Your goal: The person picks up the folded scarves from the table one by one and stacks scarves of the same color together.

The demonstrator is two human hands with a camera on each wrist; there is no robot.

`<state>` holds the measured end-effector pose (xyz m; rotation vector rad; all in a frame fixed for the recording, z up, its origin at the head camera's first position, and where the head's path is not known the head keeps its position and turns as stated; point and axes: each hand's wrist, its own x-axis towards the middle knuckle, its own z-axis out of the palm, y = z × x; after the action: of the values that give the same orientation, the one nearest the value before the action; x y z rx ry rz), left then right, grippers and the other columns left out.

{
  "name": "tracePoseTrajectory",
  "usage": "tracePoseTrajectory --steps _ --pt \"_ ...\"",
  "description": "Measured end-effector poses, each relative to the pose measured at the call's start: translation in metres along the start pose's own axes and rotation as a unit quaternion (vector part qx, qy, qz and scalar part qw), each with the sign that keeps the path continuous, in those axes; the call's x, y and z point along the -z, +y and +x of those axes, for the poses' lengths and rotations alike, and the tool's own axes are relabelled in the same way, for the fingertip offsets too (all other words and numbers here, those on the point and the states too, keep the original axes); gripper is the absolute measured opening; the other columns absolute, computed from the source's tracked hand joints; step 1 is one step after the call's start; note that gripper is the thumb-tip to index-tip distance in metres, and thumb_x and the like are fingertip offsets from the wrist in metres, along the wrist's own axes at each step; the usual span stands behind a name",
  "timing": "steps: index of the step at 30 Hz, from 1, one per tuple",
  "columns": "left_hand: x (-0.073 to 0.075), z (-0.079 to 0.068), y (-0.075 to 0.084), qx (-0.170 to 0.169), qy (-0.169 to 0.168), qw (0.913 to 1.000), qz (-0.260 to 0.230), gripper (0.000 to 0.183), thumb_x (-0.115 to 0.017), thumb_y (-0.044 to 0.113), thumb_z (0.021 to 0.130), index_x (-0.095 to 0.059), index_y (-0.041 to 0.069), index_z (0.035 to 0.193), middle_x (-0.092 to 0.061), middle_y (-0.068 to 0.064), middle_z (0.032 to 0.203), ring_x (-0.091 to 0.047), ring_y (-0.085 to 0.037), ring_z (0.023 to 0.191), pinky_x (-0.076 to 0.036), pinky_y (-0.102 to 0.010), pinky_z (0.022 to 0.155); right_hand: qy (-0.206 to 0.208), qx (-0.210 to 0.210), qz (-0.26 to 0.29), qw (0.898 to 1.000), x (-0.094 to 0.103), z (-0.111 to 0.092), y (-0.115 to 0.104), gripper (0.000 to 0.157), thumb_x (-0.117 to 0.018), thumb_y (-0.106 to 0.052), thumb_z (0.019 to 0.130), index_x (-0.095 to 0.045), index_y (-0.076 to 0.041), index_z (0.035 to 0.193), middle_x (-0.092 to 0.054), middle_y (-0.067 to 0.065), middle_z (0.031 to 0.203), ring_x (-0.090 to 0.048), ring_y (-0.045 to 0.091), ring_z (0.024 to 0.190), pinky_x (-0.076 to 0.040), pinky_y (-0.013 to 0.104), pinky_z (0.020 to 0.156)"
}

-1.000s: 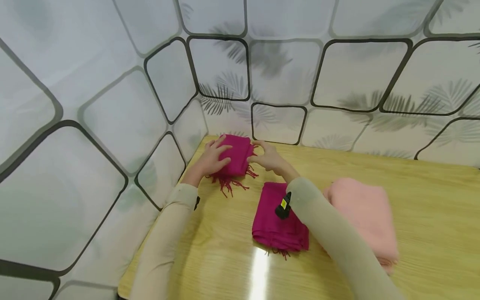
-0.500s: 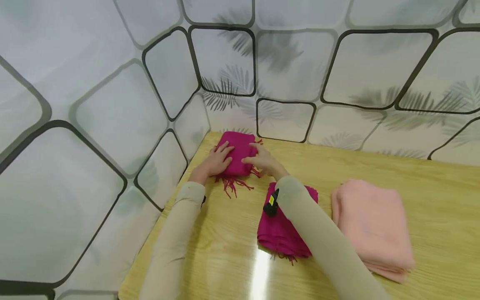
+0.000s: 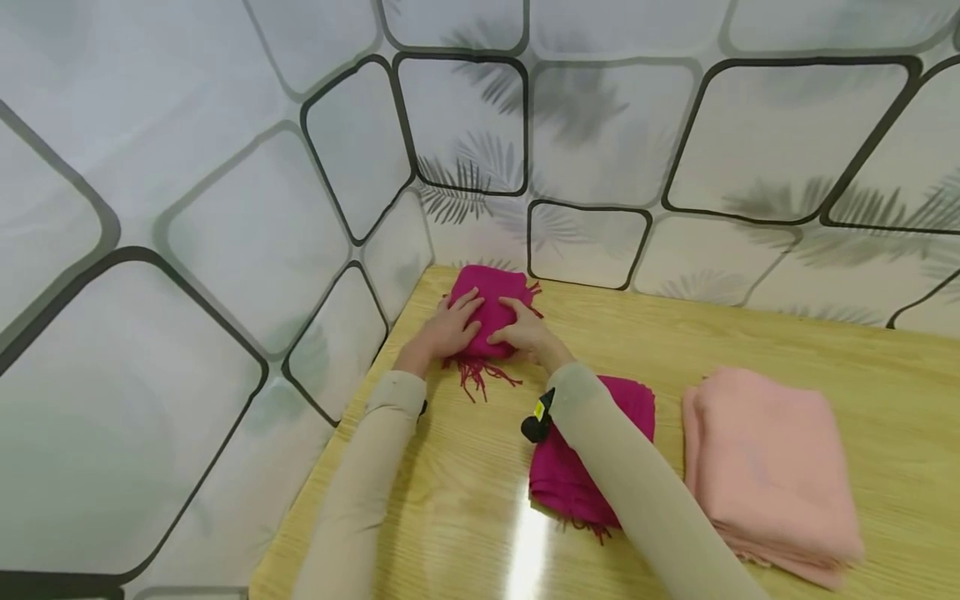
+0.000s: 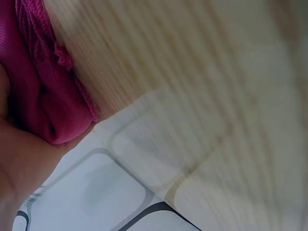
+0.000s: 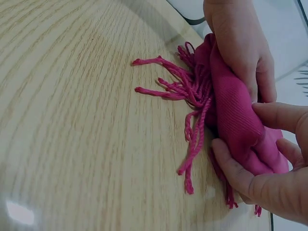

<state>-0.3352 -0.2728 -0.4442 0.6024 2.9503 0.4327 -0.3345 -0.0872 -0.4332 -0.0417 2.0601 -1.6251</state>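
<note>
A folded magenta scarf (image 3: pixel 491 287) with a twisted fringe lies at the table's far left corner. My left hand (image 3: pixel 450 329) rests on its left side, fingers spread over the top. At the near right edge, my right hand (image 3: pixel 528 333) grips the fold; in the right wrist view the scarf's rounded edge (image 5: pixel 236 108) lies between that hand's thumb and fingers (image 5: pixel 276 115). Loose fringe (image 5: pixel 187 96) spreads on the wood towards the near side. The left wrist view shows the scarf (image 4: pixel 48 91) against the left palm, most fingers hidden.
A second folded magenta scarf (image 3: pixel 570 483) lies nearer, partly under my right sleeve (image 3: pixel 637 475). To its right sits a folded pale pink cloth (image 3: pixel 780 467). Patterned fabric walls (image 3: pixel 585 150) border the wooden table (image 3: pixel 442 517) at the back and left.
The right hand has come from beside the scarf onto its near right edge. The left hand stays on the left side. The head view has shifted slightly, moving everything rightward.
</note>
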Motion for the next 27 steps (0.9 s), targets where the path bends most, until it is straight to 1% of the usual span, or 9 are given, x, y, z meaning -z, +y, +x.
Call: tracePoseTrajectory --steps 1,5,8,12,16,20,23,25,27 --pt "0.0 0.0 0.001 -0.001 -0.001 1.0 0.007 0.053 -0.039 0.026 0.107 -0.031 0.006 0.156 -0.016 -0.011 0.166 -0.01 -0.047 0.148 -0.008 -0.049 0.122 0.003 0.003 -0.007 1.0 0.0 0.0 0.001 0.086 -0.07 0.0 0.086 -0.028 -0.024 0.157 -0.022 0.016 0.16 -0.034 0.036 0.139 -0.043 0.052 0.105" --pt "-0.001 0.001 0.005 -0.006 -0.004 0.9994 0.035 0.053 -0.037 0.027 0.107 -0.031 0.004 0.155 -0.018 -0.012 0.165 -0.012 -0.047 0.148 -0.01 -0.049 0.121 -0.004 0.0 0.01 1.0 0.0 0.001 0.003 0.086 -0.068 0.005 0.085 -0.03 -0.023 0.156 -0.022 0.017 0.159 -0.039 0.039 0.135 -0.047 0.055 0.098" --pt "-0.002 0.001 0.006 0.002 -0.007 0.9992 0.04 0.054 -0.037 0.028 0.107 -0.03 0.006 0.156 -0.018 -0.011 0.165 -0.014 -0.048 0.147 -0.018 -0.051 0.119 -0.008 0.003 0.012 1.0 0.001 0.002 0.006 0.086 -0.068 0.007 0.084 -0.03 -0.023 0.156 -0.023 0.018 0.158 -0.041 0.039 0.132 -0.05 0.053 0.095" --pt "-0.002 0.001 0.008 0.02 -0.012 0.9989 0.041 0.055 -0.037 0.029 0.107 -0.028 0.009 0.157 -0.016 -0.008 0.166 -0.019 -0.051 0.144 -0.031 -0.057 0.113 -0.012 0.02 -0.013 1.0 0.002 0.003 0.008 0.085 -0.069 0.005 0.084 -0.031 -0.021 0.156 -0.025 0.02 0.157 -0.045 0.038 0.128 -0.053 0.05 0.09" --pt "-0.002 0.001 0.011 0.03 -0.014 0.9989 0.034 0.055 -0.038 0.03 0.107 -0.028 0.011 0.158 -0.017 -0.006 0.166 -0.021 -0.051 0.143 -0.036 -0.06 0.108 -0.017 0.027 -0.02 0.999 0.003 0.002 0.01 0.082 -0.069 0.002 0.085 -0.033 -0.021 0.155 -0.024 0.02 0.157 -0.043 0.038 0.13 -0.053 0.05 0.089" --pt "-0.002 0.001 0.013 0.027 -0.016 0.999 0.031 0.055 -0.039 0.03 0.107 -0.029 0.011 0.157 -0.019 -0.007 0.165 -0.022 -0.051 0.143 -0.034 -0.059 0.11 -0.027 0.019 -0.003 0.999 0.004 0.001 0.01 0.08 -0.069 0.0 0.088 -0.033 -0.022 0.155 -0.021 0.018 0.159 -0.04 0.039 0.133 -0.05 0.054 0.094" --pt "-0.002 0.001 0.014 0.015 -0.012 0.9994 0.027 0.055 -0.041 0.029 0.107 -0.03 0.008 0.156 -0.021 -0.009 0.164 -0.024 -0.044 0.145 -0.025 -0.055 0.115 -0.026 0.022 -0.008 0.999 0.005 0.0 0.01 0.079 -0.069 -0.002 0.088 -0.033 -0.022 0.155 -0.022 0.017 0.159 -0.04 0.039 0.134 -0.049 0.055 0.094" --pt "-0.002 0.001 0.015 0.009 -0.006 0.9998 0.016 0.055 -0.043 0.028 0.106 -0.032 0.006 0.155 -0.021 -0.012 0.164 -0.025 -0.042 0.146 -0.022 -0.054 0.117 -0.023 0.025 -0.008 0.999 0.005 0.001 0.01 0.078 -0.07 -0.002 0.087 -0.034 -0.022 0.154 -0.023 0.017 0.158 -0.039 0.039 0.134 -0.048 0.055 0.096" --pt "-0.001 0.001 0.016 0.017 0.005 0.9998 -0.01 0.054 -0.047 0.028 0.105 -0.036 0.006 0.153 -0.017 -0.017 0.164 -0.025 -0.044 0.145 -0.023 -0.054 0.116 -0.019 0.028 -0.007 0.999 0.005 0.002 0.011 0.079 -0.07 -0.001 0.086 -0.034 -0.022 0.154 -0.023 0.017 0.158 -0.037 0.038 0.135 -0.047 0.054 0.098"
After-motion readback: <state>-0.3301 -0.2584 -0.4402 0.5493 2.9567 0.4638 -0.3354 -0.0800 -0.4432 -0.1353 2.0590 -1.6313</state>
